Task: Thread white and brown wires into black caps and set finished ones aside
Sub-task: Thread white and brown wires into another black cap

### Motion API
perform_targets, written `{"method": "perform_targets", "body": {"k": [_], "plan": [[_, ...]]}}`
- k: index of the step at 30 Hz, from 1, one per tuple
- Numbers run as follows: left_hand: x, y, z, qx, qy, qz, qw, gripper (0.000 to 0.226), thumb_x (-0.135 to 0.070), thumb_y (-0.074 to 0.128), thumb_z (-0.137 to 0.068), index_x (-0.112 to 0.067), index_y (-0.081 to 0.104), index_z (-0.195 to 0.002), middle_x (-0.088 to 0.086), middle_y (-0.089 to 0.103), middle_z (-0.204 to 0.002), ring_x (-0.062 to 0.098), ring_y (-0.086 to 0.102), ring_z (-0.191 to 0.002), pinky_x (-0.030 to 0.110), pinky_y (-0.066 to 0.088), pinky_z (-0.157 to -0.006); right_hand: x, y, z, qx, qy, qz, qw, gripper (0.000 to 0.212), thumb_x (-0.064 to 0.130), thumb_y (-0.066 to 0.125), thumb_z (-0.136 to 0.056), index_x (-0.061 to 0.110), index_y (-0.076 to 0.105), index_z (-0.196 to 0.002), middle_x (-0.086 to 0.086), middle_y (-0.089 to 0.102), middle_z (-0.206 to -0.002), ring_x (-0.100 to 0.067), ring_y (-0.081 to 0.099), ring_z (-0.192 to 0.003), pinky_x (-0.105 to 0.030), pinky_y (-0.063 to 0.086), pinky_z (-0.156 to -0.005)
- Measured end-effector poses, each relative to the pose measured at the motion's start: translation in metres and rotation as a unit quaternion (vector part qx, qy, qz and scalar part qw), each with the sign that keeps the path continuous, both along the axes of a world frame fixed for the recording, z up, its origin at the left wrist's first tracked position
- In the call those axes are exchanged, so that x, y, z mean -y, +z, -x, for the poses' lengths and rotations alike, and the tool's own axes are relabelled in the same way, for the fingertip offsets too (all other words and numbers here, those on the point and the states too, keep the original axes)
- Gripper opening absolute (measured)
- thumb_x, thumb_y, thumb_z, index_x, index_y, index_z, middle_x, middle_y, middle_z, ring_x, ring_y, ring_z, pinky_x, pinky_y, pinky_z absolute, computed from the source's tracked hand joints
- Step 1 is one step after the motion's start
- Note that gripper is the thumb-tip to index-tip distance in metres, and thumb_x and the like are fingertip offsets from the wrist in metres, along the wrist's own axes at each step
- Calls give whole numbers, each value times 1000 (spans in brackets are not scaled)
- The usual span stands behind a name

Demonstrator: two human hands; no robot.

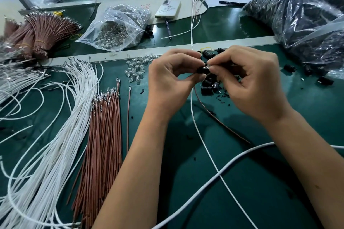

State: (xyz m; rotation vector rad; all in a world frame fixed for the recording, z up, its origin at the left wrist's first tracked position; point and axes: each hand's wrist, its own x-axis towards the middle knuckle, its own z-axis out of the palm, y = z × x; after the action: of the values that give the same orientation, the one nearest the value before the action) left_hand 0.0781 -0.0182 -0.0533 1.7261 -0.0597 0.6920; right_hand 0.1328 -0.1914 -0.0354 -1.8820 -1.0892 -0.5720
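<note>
Where fingers meet, the black cap [202,70] hides.

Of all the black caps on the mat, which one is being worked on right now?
The black cap pinched between the left hand and right hand, above the loose caps. It alone is off the mat, with a white wire and brown wire trailing below.

I see a matt green surface [260,182] with a smooth, rubbery look. The white wires [55,145] and brown wires [104,135] wear smooth plastic sleeves with shiny metal tips. The cap [202,70] is glossy black plastic. Both bags [119,26] are crinkled clear film, and the bulbs [135,70] look glassy.
</note>
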Motion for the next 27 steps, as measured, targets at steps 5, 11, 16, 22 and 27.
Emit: {"method": "perform_targets", "body": {"k": [5,11,16,22,27], "plan": [[-2,0,0,-7,-1,-17,1000,27,11,84,-69,-2,76,-91,16,70,-102,27,72,-91,39,60,-86,1,0,-2,12,-13,39,999,3,3,73,-93,2,75,-95,-5,72,-89,-16,65,-80,-25,52,-76],[-1,-1,0,-25,-18,-33,999,18,7,80,-77,0,76,-93,10,76,-93,22,74,-87,44,60,-85,1,-1,-4,-3,-18,36,999,4,3,75,-91,4,77,-95,-3,74,-87,-15,65,-78,-23,51,-75],[-1,-2,2,-39,-40,2,998,22,11,79,-77,3,74,-97,14,77,-89,25,76,-83,41,61,-84,1,-3,-3,-48,-24,28,998,3,7,77,-90,7,78,-93,1,73,-81,-9,63,-70,-19,49,-67],[-4,-3,2,-44,-42,20,998,18,10,82,-73,4,73,-88,18,76,-88,30,76,-83,44,61,-83,3,-2,-5,-89,-4,42,995,2,6,78,-89,7,76,-89,6,70,-73,-9,61,-61,-19,46,-56],[-2,-5,2,-50,-38,-4,998,18,9,83,-73,3,75,-88,16,76,-88,30,76,-83,43,61,-84,4,0,-5,-116,3,72,991,4,4,77,-88,8,76,-88,6,70,-70,-10,61,-60,-18,45,-55]]}}
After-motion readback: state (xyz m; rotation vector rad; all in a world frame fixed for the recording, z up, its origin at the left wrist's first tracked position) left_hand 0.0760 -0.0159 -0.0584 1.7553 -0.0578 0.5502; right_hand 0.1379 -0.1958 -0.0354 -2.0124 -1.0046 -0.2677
